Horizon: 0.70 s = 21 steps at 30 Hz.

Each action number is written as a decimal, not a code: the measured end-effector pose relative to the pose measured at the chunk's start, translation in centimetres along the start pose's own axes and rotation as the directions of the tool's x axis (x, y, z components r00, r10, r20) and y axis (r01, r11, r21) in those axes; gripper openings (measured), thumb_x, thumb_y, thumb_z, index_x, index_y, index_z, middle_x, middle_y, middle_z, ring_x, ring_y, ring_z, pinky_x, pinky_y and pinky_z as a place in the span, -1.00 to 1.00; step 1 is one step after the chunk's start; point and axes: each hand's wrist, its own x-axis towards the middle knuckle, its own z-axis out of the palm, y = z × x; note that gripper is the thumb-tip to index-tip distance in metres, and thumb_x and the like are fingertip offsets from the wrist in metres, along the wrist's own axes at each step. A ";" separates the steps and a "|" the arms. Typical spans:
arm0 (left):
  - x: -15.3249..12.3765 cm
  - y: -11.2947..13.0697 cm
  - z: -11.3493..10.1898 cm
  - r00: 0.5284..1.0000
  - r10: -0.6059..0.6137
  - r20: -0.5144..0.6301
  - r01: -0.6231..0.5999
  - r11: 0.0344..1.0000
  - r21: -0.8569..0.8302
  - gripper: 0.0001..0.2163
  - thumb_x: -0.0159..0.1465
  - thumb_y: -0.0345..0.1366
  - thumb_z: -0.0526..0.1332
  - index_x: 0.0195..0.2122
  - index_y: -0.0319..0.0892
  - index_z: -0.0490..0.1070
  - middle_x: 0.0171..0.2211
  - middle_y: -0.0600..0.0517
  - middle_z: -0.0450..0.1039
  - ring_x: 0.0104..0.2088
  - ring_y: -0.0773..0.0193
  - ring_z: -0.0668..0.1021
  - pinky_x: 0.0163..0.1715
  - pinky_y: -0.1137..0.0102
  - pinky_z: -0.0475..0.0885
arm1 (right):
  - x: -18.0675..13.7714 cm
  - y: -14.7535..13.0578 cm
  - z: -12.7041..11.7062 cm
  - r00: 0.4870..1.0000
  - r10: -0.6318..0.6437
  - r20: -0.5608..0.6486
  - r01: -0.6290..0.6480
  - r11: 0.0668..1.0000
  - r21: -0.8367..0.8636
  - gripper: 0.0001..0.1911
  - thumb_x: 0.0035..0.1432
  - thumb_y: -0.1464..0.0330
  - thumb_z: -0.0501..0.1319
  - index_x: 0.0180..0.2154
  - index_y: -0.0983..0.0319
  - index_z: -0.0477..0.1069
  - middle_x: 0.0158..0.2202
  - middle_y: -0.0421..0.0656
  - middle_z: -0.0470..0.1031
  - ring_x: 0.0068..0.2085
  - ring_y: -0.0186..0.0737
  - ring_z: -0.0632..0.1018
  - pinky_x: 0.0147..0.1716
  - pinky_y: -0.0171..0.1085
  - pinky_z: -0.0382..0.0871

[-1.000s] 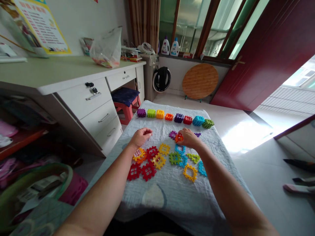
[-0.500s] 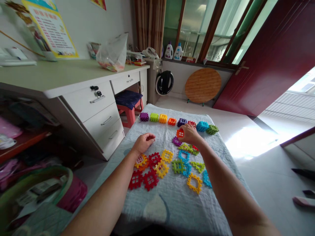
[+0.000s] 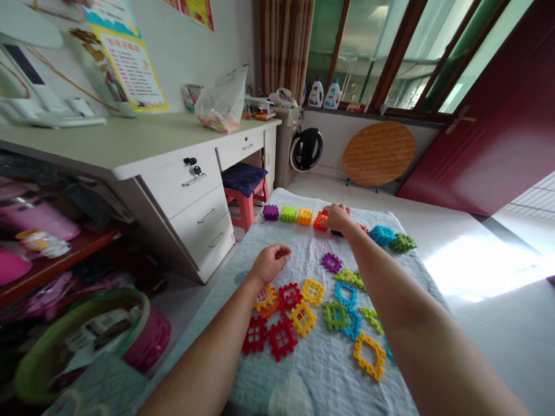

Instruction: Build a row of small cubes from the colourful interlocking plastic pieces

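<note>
My right hand (image 3: 337, 218) reaches to the far row of built cubes and its fingers pinch an orange waffle piece (image 3: 321, 220), held against the orange spot in that row. Beside it stand a purple cube (image 3: 271, 212), a green cube (image 3: 288, 214) and a yellow cube (image 3: 304, 216); a blue cube (image 3: 382, 235) and a dark green cube (image 3: 402, 243) stand to the right. My left hand (image 3: 270, 263) rests loosely curled on the pale blue cloth (image 3: 303, 370), holding nothing, just above several flat red, yellow, green and blue waffle tiles (image 3: 281, 338).
A white desk with drawers (image 3: 182, 185) stands at the left, with a red stool (image 3: 243, 190) under it. A basket of clutter (image 3: 87, 341) sits at the near left. A round wooden board (image 3: 378, 153) leans on the far wall beside a dark red door (image 3: 498, 115).
My right hand lifted the orange piece from among the loose tiles and carried it forward to the cube row. The view swung right and forward. My left hand stayed put.
</note>
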 end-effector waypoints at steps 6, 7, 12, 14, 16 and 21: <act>0.0 0.1 0.1 1.000 -0.001 -0.003 0.001 1.000 0.021 -0.82 0.09 -0.28 0.29 -0.29 -0.22 0.50 -0.40 0.02 0.51 -0.38 0.29 0.51 -0.33 0.40 0.41 | 0.7 -0.5 0.5 0.999 -0.013 0.032 0.013 1.000 0.000 -0.58 -0.05 0.20 0.29 -0.12 0.22 0.51 -0.15 0.01 0.48 -0.04 0.11 0.36 -0.04 -0.06 0.13; 0.0 0.1 0.1 1.000 -0.001 -0.004 0.002 1.000 0.027 -0.83 0.09 -0.28 0.28 -0.29 -0.22 0.50 -0.40 0.02 0.52 -0.38 0.28 0.51 -0.32 0.40 0.41 | 0.7 -0.5 0.6 0.999 -0.014 0.035 0.014 1.000 0.000 -0.57 -0.05 0.19 0.29 -0.12 0.22 0.51 -0.14 0.02 0.48 -0.03 0.11 0.36 -0.04 -0.06 0.13; 0.0 0.3 0.0 1.000 -0.010 -0.006 0.010 1.000 0.010 -0.83 0.09 -0.29 0.28 -0.30 -0.22 0.50 -0.40 0.03 0.51 -0.38 0.30 0.50 -0.32 0.41 0.40 | -1.1 0.6 0.3 0.993 -0.042 -0.112 0.049 0.997 0.063 -0.45 -0.01 0.14 0.27 0.03 0.20 0.43 0.02 0.02 0.42 0.04 0.11 0.33 -0.01 -0.05 0.15; 0.0 0.2 0.0 1.000 -0.016 0.001 0.016 1.000 -0.014 -0.83 0.08 -0.29 0.28 -0.30 -0.22 0.49 -0.41 0.03 0.50 -0.39 0.31 0.50 -0.34 0.41 0.39 | -2.9 1.3 0.0 0.979 -0.090 -0.184 0.113 0.986 0.120 -0.45 0.02 0.17 0.26 0.05 0.21 0.41 0.04 0.03 0.41 0.03 0.07 0.35 -0.03 -0.08 0.19; 0.1 0.2 0.0 1.000 -0.021 0.008 0.022 0.999 -0.030 -0.81 0.06 -0.27 0.29 -0.31 -0.22 0.49 -0.42 0.04 0.50 -0.41 0.31 0.49 -0.36 0.42 0.38 | -5.5 1.9 -0.3 0.969 -0.141 -0.205 0.174 0.973 0.154 -0.49 0.03 0.20 0.25 0.03 0.21 0.43 0.03 0.03 0.43 0.02 0.06 0.37 -0.04 -0.10 0.21; 0.1 0.2 0.0 1.000 0.000 0.003 0.000 1.000 -0.014 -0.78 0.03 -0.23 0.30 -0.32 -0.22 0.50 -0.43 0.03 0.51 -0.42 0.29 0.49 -0.36 0.40 0.38 | -13.1 3.5 -0.8 0.977 -0.159 -0.145 0.182 0.970 0.163 -0.56 0.06 0.22 0.24 0.01 0.17 0.44 0.06 -0.03 0.42 0.07 0.10 0.35 0.00 -0.02 0.20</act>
